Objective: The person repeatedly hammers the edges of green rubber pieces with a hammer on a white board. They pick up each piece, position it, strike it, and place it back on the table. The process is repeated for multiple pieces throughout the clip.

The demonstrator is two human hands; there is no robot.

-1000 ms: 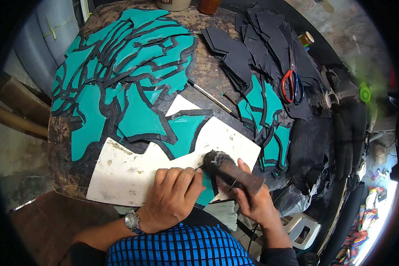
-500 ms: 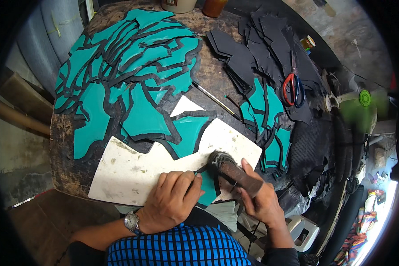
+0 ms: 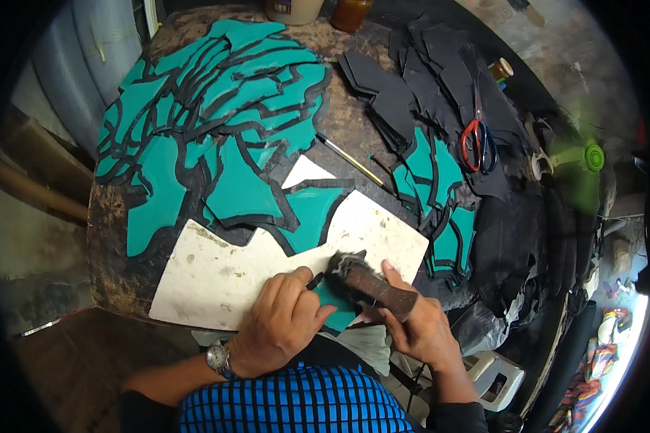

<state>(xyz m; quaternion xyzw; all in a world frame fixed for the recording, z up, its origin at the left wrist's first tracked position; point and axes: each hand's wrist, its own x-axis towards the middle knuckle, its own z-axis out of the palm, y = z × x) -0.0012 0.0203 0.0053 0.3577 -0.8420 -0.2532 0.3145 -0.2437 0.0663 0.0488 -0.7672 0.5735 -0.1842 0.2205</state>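
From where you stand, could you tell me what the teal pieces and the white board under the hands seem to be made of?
The teal pieces look like thin, flexible sheet, perhaps leather or synthetic: matte colour, dark borders, flat overlapping edges. The white board looks rigid, possibly plastic or stone: smooth, straight-edged, stained and scuffed. The brush in the right hand seems to have a worn wooden handle.
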